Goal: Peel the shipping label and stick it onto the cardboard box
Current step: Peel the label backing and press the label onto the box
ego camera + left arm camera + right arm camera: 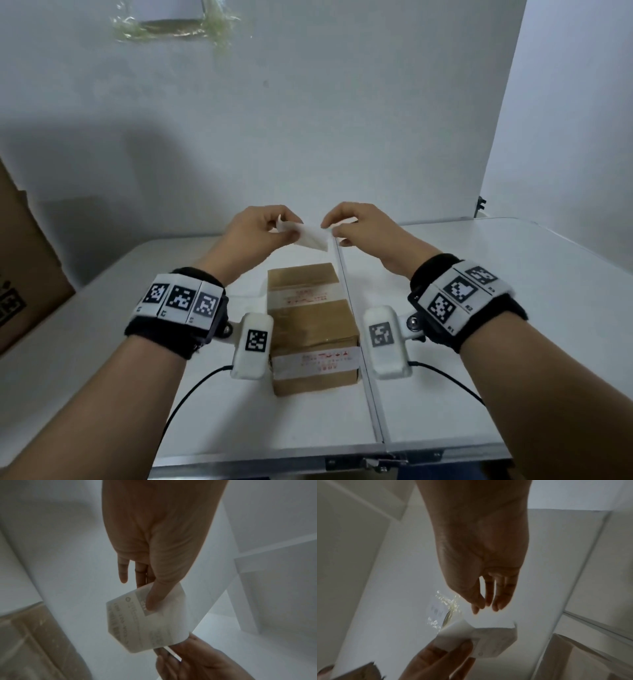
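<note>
Shipping label held in the air at frame centre, above the far end of the cardboard box on the table. Left hand fingers pinch its left end; right hand fingers pinch its right edge.

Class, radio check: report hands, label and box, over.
Left hand pinches white paper shipping label; right hand pinches its other edge. Label above brown taped cardboard box, not stuck. Nothing in the way.

A white desk with a metal seam down its middle carries one taped cardboard box, lying just left of that seam, near the front edge.
</note>
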